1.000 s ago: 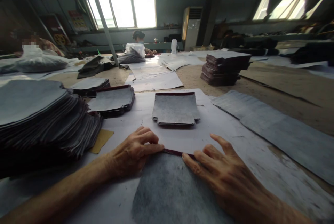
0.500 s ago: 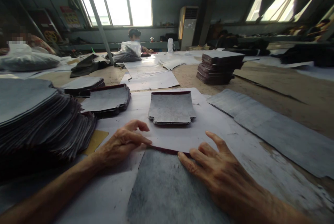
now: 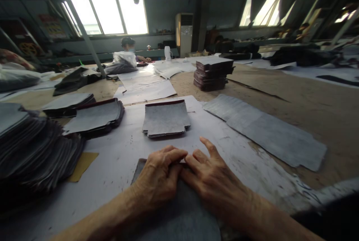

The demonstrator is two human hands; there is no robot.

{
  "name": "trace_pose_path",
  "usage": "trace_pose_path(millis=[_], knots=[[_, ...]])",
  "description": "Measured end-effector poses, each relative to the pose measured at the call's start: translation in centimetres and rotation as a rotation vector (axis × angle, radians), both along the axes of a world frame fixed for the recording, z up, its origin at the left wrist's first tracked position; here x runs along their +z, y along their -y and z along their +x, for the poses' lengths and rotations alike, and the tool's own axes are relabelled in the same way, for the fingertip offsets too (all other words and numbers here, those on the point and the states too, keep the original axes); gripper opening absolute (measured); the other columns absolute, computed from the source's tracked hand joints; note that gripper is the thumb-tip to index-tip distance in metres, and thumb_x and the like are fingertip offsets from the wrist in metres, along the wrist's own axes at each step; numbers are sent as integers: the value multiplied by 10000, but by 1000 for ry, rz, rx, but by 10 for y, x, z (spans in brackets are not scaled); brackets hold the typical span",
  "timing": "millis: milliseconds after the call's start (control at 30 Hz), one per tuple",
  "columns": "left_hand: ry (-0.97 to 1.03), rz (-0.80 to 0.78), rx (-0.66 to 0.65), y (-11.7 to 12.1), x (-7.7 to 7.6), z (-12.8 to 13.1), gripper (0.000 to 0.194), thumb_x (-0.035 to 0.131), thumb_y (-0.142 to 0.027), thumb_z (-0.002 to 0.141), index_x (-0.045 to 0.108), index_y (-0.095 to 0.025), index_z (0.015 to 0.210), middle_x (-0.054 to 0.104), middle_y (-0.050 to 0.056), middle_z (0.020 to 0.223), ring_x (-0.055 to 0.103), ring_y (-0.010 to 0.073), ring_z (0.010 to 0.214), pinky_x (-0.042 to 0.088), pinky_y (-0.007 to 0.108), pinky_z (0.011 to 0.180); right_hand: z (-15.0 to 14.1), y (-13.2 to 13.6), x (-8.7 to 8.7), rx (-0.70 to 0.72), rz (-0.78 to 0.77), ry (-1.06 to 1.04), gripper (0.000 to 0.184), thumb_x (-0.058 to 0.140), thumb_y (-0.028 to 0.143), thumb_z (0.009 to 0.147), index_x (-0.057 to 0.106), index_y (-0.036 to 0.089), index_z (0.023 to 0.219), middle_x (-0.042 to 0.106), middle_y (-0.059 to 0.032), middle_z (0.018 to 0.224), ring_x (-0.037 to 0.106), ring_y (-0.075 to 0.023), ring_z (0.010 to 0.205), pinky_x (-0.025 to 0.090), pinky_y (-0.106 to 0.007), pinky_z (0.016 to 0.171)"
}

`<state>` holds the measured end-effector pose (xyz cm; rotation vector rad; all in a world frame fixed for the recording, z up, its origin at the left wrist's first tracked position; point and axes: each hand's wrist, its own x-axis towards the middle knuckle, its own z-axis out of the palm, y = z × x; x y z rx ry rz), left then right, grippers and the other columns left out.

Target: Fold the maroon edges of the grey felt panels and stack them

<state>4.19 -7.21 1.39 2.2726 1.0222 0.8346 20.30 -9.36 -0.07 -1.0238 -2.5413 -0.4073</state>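
The piece [image 3: 193, 211] lies on the paper [image 3: 112, 173] toward the near edge of the table [image 3: 260, 87], grey face up, under both hands. The left hand [image 3: 158, 173] bends its fingers at the piece's far edge, the left far corner peeking out past it. The right hand [image 3: 210, 181] meets it there, one finger raised clear. From here I can't tell whether either pinches the edge or only presses it. A small stack [image 3: 166, 118] sits toward the paper's far edge, a dark red band along its back. To its left are two low stacks [image 3: 94, 117] and, nearer, a tall stack [image 3: 36, 147] beside a yellow scrap [image 3: 84, 166]. A grey strip [image 3: 266, 132] runs along the paper's right edge.
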Motion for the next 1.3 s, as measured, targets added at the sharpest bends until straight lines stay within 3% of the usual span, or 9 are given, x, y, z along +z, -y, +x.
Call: trace_pose_path(millis=[167, 300, 500, 700, 867, 1067, 1300], knots=[[-4, 19, 21, -5, -11, -3, 187, 554, -114, 792, 649, -196, 930, 629, 9, 843, 591, 127, 756, 487, 261, 711, 11, 2, -4, 1, 72, -291, 265, 406, 74, 831, 635, 193, 888, 614, -19, 812, 522, -164, 801, 268, -511, 991], [-22, 101, 1, -6, -17, -3, 271, 593, -107, 759, 641, -204, 1007, 620, 27, 895, 588, 150, 799, 505, 297, 732, 33, 11, 3, -117, 148, -479, 278, 450, 20, 785, 657, 174, 885, 643, -53, 891, 520, -183, 877, 423, -392, 810], [-80, 137, -118, -6, -20, -1, 339, 457, -73, 825, 609, -245, 1074, 568, 41, 962, 546, 150, 863, 506, 306, 746, 45, 31, 3, -168, 112, -340, 291, 419, 45, 804, 656, 164, 927, 624, -45, 767, 517, -159, 727, 422, -314, 659], [-158, 137, -218, -6, -20, 0, 414, 352, -61, 855, 526, -223, 1195, 512, 72, 979, 480, 172, 896, 471, 350, 788, 40, 32, -7, -192, 15, -161, 458, 353, -25, 721, 623, 144, 1051, 597, -75, 817, 510, -196, 757, 412, -374, 710], [-205, 152, -257, -7, -20, 1, 506, 368, -3, 786, 494, -235, 1218, 488, 71, 965, 450, 189, 875, 445, 380, 788, 42, 31, -10, -199, -54, -107, 514, 375, -32, 685, 591, 150, 1114, 588, -83, 892, 492, -207, 804, 404, -379, 735], [-223, 149, -282, -7, -20, 1, 599, 365, 39, 722, 475, -251, 1234, 477, 72, 959, 431, 195, 861, 434, 386, 784, 40, 30, -8, -216, -54, -188, 492, 366, -21, 695, 614, 167, 1077, 590, -77, 858, 491, -193, 775, 409, -352, 702], [-285, 209, -295, -6, -24, 0, 630, 409, 19, 661, 468, -217, 1242, 468, 90, 1033, 424, 216, 919, 419, 408, 821, 51, 27, -8, -237, -92, -483, 274, 410, 79, 825, 650, 188, 901, 601, -34, 785, 547, -135, 748, 464, -254, 666]])
